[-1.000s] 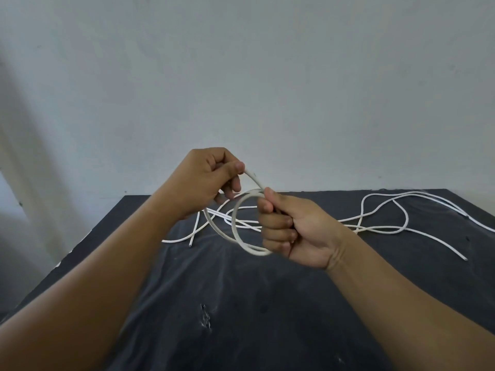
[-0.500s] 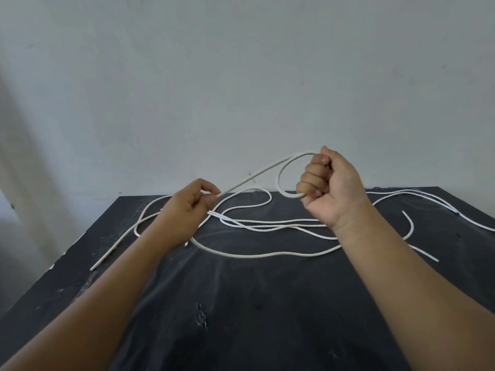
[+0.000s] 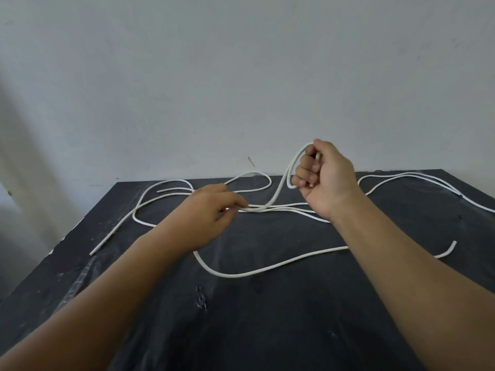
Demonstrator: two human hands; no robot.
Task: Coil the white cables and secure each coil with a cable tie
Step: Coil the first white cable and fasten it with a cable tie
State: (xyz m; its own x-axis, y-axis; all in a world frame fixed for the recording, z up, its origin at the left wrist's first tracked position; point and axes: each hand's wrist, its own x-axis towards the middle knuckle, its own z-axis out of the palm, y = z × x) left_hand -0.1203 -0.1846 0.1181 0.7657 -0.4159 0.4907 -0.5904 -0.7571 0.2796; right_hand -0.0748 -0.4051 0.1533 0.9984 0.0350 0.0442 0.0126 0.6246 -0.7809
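Head view: two hands over a black table (image 3: 267,330).
Right hand (image 3: 328,178): fist tight round a loop of the white cable (image 3: 278,194), held up.
Left hand (image 3: 211,207): pinches the white cable low down.
Loose cables (image 3: 235,276): lying on the table.

Loose cables (image 3: 284,208) sprawl across the far half of the worktop (image 3: 267,330), whose far edge meets a wall (image 3: 241,76). Several strands run side by side, left to right, across the middle. The left hand (image 3: 209,207) sits over the middle, its fingers (image 3: 238,204) pinching those strands. To its right, above the far edge, the right hand (image 3: 329,178) grips a raised loop (image 3: 292,167) that climbs from the pinched strands. One strand end (image 3: 92,253) lies at the left edge. More strands run toward the far right corner. Nearer the front, a front cable (image 3: 241,275) curves from beside the left forearm, passes behind the right forearm and ends near the right edge.
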